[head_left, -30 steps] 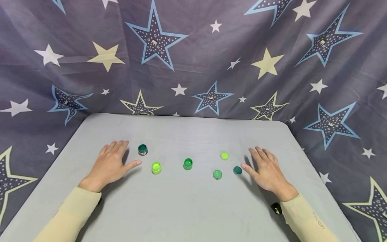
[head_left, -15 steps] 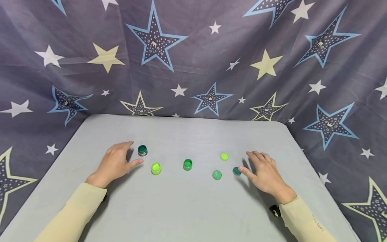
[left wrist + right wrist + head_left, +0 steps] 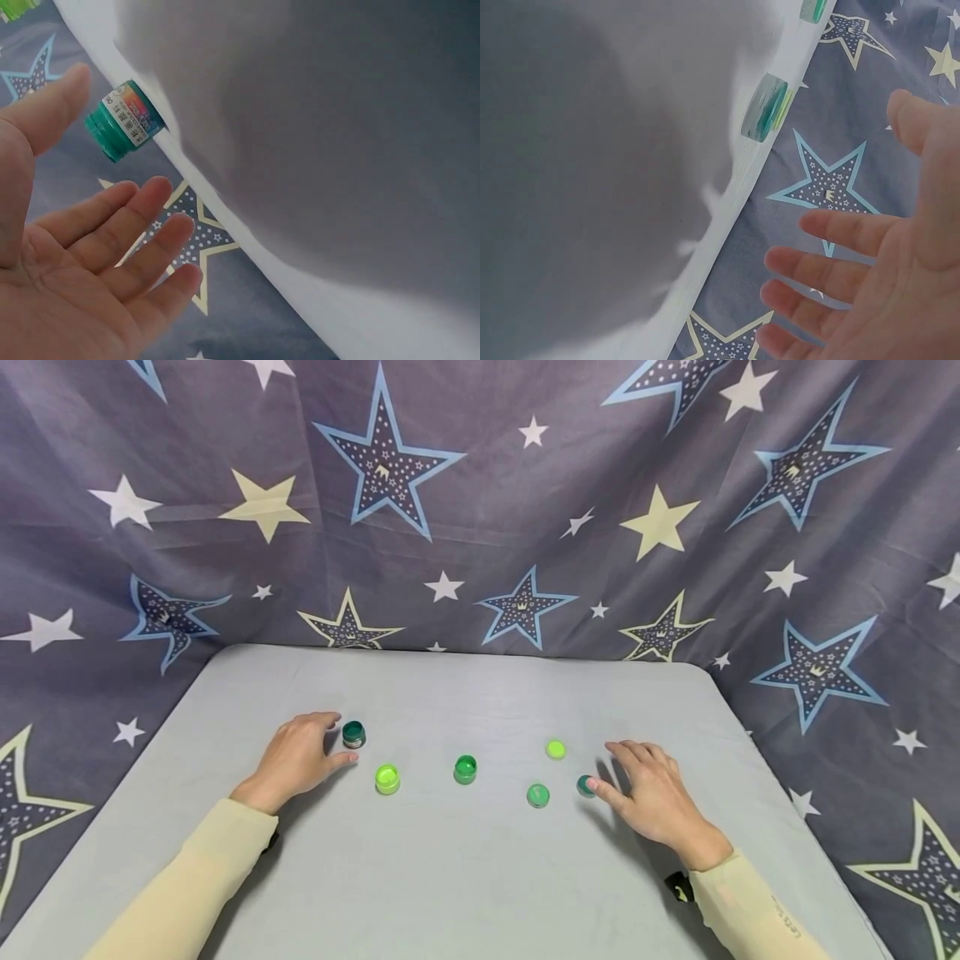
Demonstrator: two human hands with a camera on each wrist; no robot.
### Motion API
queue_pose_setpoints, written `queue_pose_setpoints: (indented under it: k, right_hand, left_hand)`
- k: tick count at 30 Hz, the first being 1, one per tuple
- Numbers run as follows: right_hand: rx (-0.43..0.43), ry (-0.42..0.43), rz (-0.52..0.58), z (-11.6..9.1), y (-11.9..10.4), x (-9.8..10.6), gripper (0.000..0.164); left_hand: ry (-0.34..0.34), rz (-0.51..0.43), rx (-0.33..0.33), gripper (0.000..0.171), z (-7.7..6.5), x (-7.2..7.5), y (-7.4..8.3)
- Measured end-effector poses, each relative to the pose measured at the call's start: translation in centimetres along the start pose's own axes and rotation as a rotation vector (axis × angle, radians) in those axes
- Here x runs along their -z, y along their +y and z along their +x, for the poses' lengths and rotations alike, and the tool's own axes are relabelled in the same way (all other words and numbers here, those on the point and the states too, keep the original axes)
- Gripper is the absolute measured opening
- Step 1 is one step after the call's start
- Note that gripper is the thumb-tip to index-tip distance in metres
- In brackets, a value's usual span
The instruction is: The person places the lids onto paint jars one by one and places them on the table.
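My left hand [image 3: 294, 758] hovers just left of a dark green paint jar [image 3: 354, 734], thumb and fingers spread to either side of it without contact. In the left wrist view this paint jar [image 3: 126, 120] shows a printed label and no lid, beyond the fingertips. My right hand [image 3: 656, 792] is held over the table beside a dark teal lid [image 3: 584, 786], its thumb overlapping the lid in the head view. From the right wrist, that lid [image 3: 765, 107] appears past the apart fingers, which hold nothing.
A lime jar [image 3: 387, 779] and a mid-green jar [image 3: 465, 769], both uncapped, stand on the grey-covered table [image 3: 450, 877]. A lime lid [image 3: 556, 750] and a green lid [image 3: 537, 795] lie to their right. Behind hangs a star-patterned curtain [image 3: 480, 527].
My left hand has moved right toward the dark green jar, its fingers turning inward around it. The right hand has shifted slightly left, its thumb now over the teal lid.
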State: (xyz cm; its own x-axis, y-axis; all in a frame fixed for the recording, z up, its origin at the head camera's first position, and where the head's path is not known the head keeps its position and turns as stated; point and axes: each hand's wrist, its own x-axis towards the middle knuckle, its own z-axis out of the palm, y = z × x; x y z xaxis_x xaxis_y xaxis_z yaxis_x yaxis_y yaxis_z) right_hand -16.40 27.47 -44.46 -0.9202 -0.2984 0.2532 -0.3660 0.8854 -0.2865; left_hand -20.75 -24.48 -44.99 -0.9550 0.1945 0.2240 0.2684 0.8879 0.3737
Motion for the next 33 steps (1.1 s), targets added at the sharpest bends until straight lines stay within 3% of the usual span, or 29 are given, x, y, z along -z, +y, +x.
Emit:
queue_pose_setpoints:
  k: [6,22,33]
  right_hand:
    - [0.006,0.002,-0.006,-0.1,0.0,-0.2,0.071]
    - [0.025,0.004,0.000,-0.1,-0.7,-0.5,0.071]
    - [0.039,-0.008,-0.004,0.1,-1.0,-0.8,0.073]
  left_hand:
    - [-0.023,-0.011,0.030,0.069,0.6,-0.2,0.2]
    - [-0.063,0.018,0.014,0.054,2.1,-0.8,0.6]
    - [-0.106,0.019,0.038,0.040,2.6,-0.9,0.4]
